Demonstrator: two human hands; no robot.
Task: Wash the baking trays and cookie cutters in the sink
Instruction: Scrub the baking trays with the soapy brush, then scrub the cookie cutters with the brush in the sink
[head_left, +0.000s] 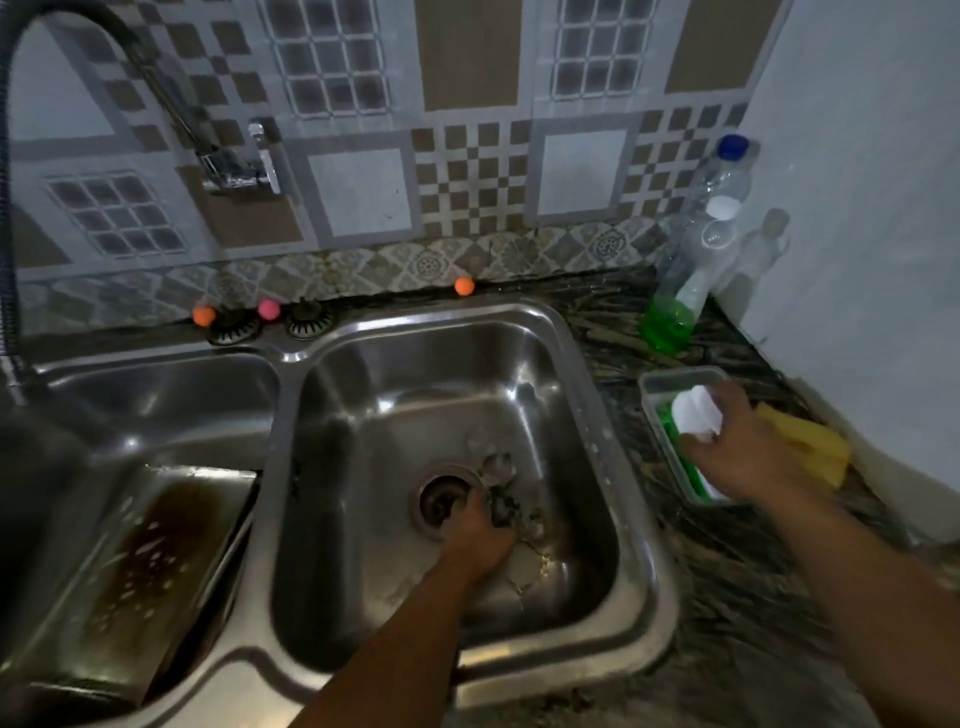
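Several metal cookie cutters (498, 465) lie on the bottom of the right sink basin (571, 415), beside the drain (441, 499). My left hand (480, 540) reaches down into that basin and grips one cutter (505, 508) next to the drain. A greasy baking tray (156, 561) leans tilted in the left basin. My right hand (737, 457) is over the counter on the right and holds a white sponge (696, 410) above a small plastic container (662, 384) with green soap in it.
A bottle of green dish liquid (675, 306) and clear bottles stand in the back right corner. A yellow cloth (810, 441) lies by the wall. The flexible black faucet hose (10, 208) arches at far left. Drain strainers and small coloured balls sit behind the sink.
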